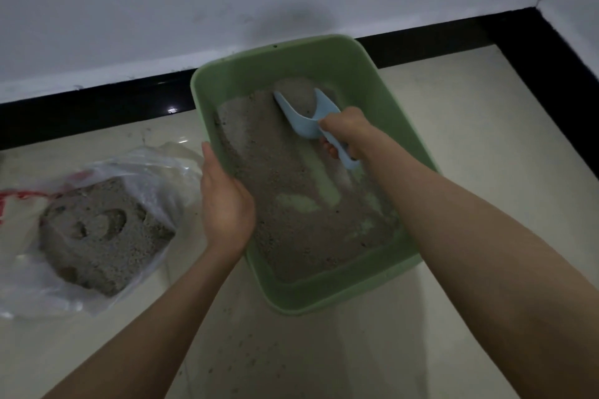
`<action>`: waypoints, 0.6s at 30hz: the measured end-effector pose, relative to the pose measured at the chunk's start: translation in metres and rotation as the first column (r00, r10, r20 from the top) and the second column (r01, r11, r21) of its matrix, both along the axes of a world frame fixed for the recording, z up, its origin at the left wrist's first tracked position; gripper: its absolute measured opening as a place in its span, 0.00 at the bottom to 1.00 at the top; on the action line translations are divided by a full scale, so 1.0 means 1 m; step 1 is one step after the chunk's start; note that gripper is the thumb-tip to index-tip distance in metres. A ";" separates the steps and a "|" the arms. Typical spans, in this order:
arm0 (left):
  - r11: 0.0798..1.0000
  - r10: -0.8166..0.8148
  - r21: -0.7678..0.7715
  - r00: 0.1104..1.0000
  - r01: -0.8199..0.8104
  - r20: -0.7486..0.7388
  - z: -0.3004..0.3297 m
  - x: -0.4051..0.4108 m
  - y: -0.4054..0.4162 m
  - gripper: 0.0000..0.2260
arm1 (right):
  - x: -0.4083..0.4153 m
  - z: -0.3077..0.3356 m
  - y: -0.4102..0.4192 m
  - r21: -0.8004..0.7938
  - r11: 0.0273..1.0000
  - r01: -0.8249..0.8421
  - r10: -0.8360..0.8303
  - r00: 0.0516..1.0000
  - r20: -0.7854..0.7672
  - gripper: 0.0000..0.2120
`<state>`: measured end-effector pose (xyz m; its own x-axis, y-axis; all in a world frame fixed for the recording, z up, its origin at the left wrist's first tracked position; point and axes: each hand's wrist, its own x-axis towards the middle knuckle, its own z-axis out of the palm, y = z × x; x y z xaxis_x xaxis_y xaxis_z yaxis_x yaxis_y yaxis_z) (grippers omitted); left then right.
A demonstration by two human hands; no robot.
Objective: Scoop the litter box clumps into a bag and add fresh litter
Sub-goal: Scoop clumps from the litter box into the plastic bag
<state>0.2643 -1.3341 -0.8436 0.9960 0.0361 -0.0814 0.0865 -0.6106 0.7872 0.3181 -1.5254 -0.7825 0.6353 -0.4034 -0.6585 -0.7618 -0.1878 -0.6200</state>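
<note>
A green rectangular plastic litter box (363, 65) sits on the pale tiled floor (470, 146) near a black skirting strip. The right hand (343, 129) has its fingers wrapped around the handle of a light blue plastic scoop (299, 113), whose mouth digs into grey litter (275, 204) at the far end. The left hand (225, 201) grips the box's left rim. A clear plastic bag (155, 178) holding grey litter lies on the floor, left of the box.

You see a smooth, matt green plastic litter box (363, 74), coarse grainy grey litter (275, 191), a smooth pale-blue plastic scoop (301, 116), a thin, glossy, crinkled clear plastic bag (155, 178), and glossy floor tiles (470, 126).
</note>
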 end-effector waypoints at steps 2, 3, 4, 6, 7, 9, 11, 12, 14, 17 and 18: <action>1.000 0.017 -0.003 1.000 -0.017 0.015 -0.001 0.001 -0.001 0.27 | 0.000 -0.009 -0.005 -0.007 1.000 0.004 -0.003 0.999 0.049 0.09; 1.000 0.028 -0.012 0.999 -0.028 0.021 -0.001 0.001 -0.001 0.27 | -0.001 -0.013 -0.009 -0.080 0.996 -0.040 0.047 0.996 0.078 0.10; 0.999 0.032 -0.019 0.999 -0.032 0.028 -0.002 0.001 -0.001 0.26 | -0.003 -0.017 -0.012 -0.221 0.968 -0.119 0.139 0.987 0.081 0.10; 0.999 0.040 -0.028 0.998 -0.039 0.038 -0.003 0.001 -0.001 0.26 | -0.006 -0.020 -0.010 -0.483 0.827 -0.288 0.341 0.940 0.024 0.10; 0.999 0.043 -0.029 0.998 -0.042 0.039 -0.003 0.001 -0.001 0.26 | -0.006 -0.022 -0.006 -0.561 0.753 -0.345 0.413 0.911 -0.006 0.10; 0.999 0.047 -0.017 0.999 -0.047 0.023 -0.001 0.001 -0.002 0.28 | -0.012 -0.021 0.002 -0.678 0.595 -0.432 0.539 0.840 -0.062 0.11; 0.999 0.051 -0.003 0.999 -0.051 0.015 0.001 0.000 -0.003 0.28 | -0.023 -0.018 0.004 -0.787 0.394 -0.475 0.666 0.737 -0.111 0.12; 0.999 0.054 -0.002 0.998 -0.054 0.018 0.001 0.000 -0.003 0.28 | -0.029 -0.014 0.001 -0.818 0.307 -0.487 0.716 0.684 -0.139 0.14; 0.998 0.065 -0.001 0.998 -0.065 0.021 0.002 -0.001 -0.003 0.27 | -0.039 -0.001 -0.010 -0.846 0.196 -0.496 0.752 0.630 -0.195 0.17; 0.997 0.073 -0.003 0.997 -0.073 0.026 0.003 0.000 -0.004 0.27 | -0.044 0.019 -0.027 -0.887 0.147 -0.437 0.680 0.696 -0.230 0.17; 0.997 0.073 -0.004 0.997 -0.073 0.027 0.004 0.000 -0.004 0.27 | -0.041 0.024 -0.032 -0.897 0.146 -0.418 0.626 0.741 -0.243 0.16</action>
<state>0.2638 -1.3381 -0.8398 0.9926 0.1086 -0.0545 0.1093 -0.6014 0.7914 0.2768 -1.5571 -0.7588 0.9855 -0.1655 -0.0365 -0.1598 -0.9793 0.1241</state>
